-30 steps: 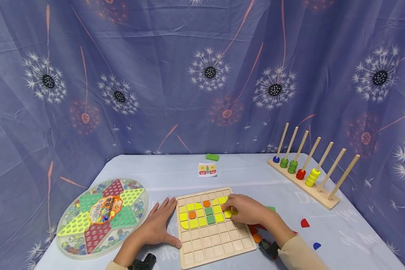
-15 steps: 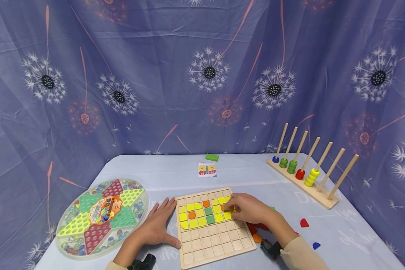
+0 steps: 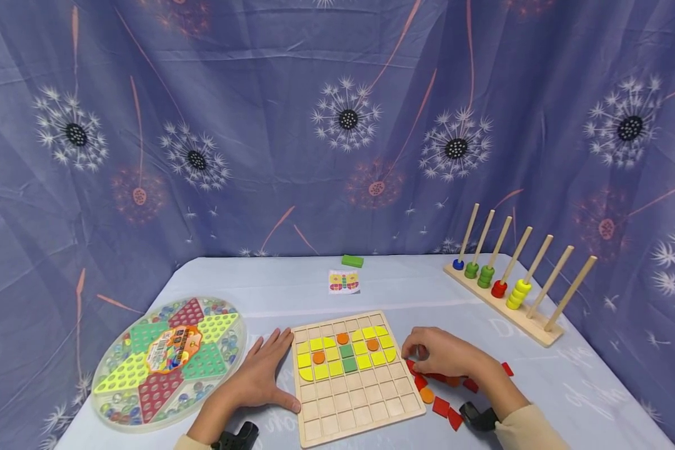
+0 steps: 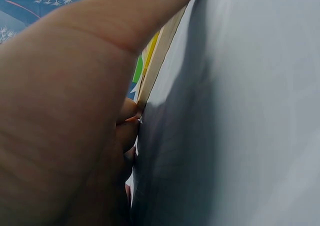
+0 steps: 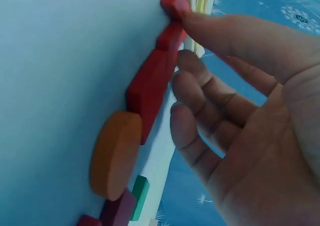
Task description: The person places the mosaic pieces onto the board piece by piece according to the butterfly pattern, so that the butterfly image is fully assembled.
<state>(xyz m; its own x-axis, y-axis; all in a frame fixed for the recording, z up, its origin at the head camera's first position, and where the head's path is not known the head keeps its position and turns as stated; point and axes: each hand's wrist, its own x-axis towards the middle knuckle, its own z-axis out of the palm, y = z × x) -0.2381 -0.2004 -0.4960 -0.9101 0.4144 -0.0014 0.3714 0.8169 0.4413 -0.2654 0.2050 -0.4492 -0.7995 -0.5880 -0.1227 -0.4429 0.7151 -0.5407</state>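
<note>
A wooden grid board [image 3: 362, 409] lies at the middle front of the table. Its upper rows hold yellow tiles [image 3: 317, 344], orange discs [image 3: 319, 357] and green squares [image 3: 346, 351] in a winged pattern; the lower rows show bare wood. Spread flat on the table, my left hand [image 3: 264, 375] touches the board's left edge with its thumb and fingertips. Beyond the board's right edge, my right hand [image 3: 447, 355] pinches a red tile [image 5: 175, 2] among loose red pieces, thumb against it, other fingers curled; the index fingertip is hidden in the right wrist view.
At the left lies a round marble board [image 3: 171, 362] under a clear cover. A peg rack [image 3: 503, 306] with coloured beads stands at right. Behind the board are a butterfly picture card [image 3: 344, 282] and a green block [image 3: 352, 261]. An orange disc [image 3: 427, 395] lies among the loose pieces.
My right hand has let go of a yellow tile at the pattern's right end and moved right, off the board, to the red pieces. The left hand has stayed in place.
</note>
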